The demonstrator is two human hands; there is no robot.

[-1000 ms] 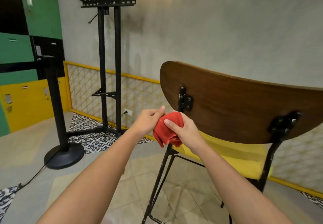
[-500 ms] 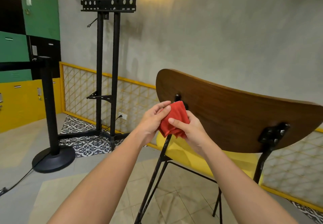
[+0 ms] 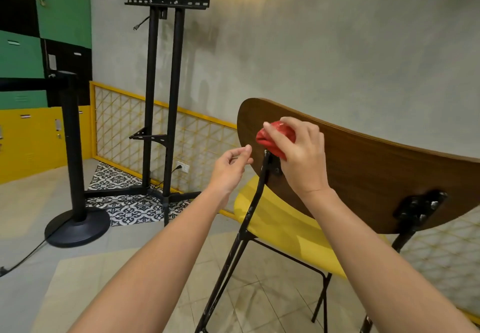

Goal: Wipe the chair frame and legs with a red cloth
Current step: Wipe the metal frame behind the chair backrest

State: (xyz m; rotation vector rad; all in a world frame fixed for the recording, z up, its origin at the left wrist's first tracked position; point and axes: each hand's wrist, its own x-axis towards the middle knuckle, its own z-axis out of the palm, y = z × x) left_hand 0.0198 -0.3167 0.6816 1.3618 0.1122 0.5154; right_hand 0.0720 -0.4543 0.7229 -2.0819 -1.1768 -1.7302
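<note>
A chair stands in front of me with a dark wooden backrest (image 3: 363, 174), a yellow seat (image 3: 280, 226) and a thin black metal frame (image 3: 249, 218). My right hand (image 3: 301, 156) presses a bunched red cloth (image 3: 272, 138) against the backrest's left end, just above the left mounting bracket (image 3: 274, 165). My left hand (image 3: 231, 169) hovers left of the backrest with loosely curled fingers and holds nothing. The right bracket (image 3: 418, 208) shows further right. The lower legs run out of view at the bottom.
A tall black TV stand (image 3: 166, 99) rises at the back left on patterned tiles. A black post with a round base (image 3: 75, 226) stands on the left, a cable trailing from it. Coloured lockers (image 3: 33, 125) and a yellow lattice panel (image 3: 197, 145) line the walls.
My left hand has let go of the cloth and moved away to the left. My right hand has carried the cloth up from the frame's post onto the backrest.
</note>
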